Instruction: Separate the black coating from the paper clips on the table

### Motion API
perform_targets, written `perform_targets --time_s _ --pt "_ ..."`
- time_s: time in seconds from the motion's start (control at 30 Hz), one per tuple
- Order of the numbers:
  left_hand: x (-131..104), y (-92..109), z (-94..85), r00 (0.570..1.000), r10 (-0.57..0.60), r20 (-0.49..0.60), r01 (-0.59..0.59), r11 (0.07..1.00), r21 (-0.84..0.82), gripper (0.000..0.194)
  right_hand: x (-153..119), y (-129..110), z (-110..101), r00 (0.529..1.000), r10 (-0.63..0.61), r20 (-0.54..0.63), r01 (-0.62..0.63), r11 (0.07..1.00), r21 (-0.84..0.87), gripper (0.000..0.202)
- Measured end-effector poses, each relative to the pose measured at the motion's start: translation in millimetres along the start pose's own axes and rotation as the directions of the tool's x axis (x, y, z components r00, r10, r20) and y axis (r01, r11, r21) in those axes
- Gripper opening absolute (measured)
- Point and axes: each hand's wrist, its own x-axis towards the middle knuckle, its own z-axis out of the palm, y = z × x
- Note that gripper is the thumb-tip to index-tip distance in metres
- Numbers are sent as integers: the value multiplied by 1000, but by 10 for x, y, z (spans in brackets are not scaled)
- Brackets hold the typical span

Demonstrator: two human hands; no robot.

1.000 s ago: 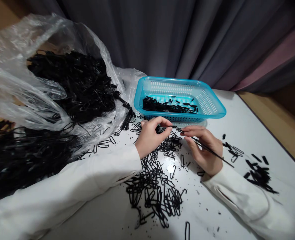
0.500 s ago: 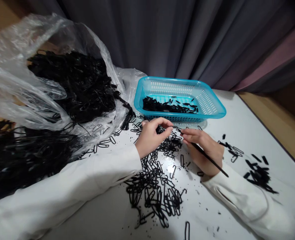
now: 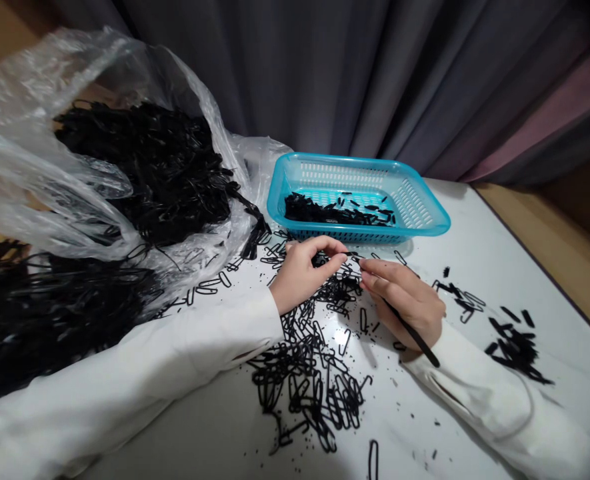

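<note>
Near the middle of the frame, the thumb and forefinger of my left hand (image 3: 302,272) are pinched together on a small black piece (image 3: 352,254). My right hand (image 3: 409,300), just right of it, has its fingers closed around a long, slim black strip (image 3: 417,341) that slants to the lower right, past my wrist. Beneath and below my hands, thin black elongated loops (image 3: 342,402) lie scattered on the glossy white tabletop (image 3: 209,433). Above them sits a blue perforated plastic basket (image 3: 437,224), with short black pieces inside.
</note>
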Motion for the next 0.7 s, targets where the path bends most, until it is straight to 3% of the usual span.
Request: perform_targets --time_s 0.17,0.53,0.7 --pt "-2 0 -4 1000 5 -4 -5 1000 20 6 -11 6 15 999 -52 1 52 998 -40 34" --pt "4 -2 -3 999 28 -25 -26 998 52 7 -3 -17 56 998 -51 46 57 986 -159 21" --pt "-21 16 -13 997 68 -44 -61 989 134 4 -68 88 52 994 100 39 -91 980 -176 18"
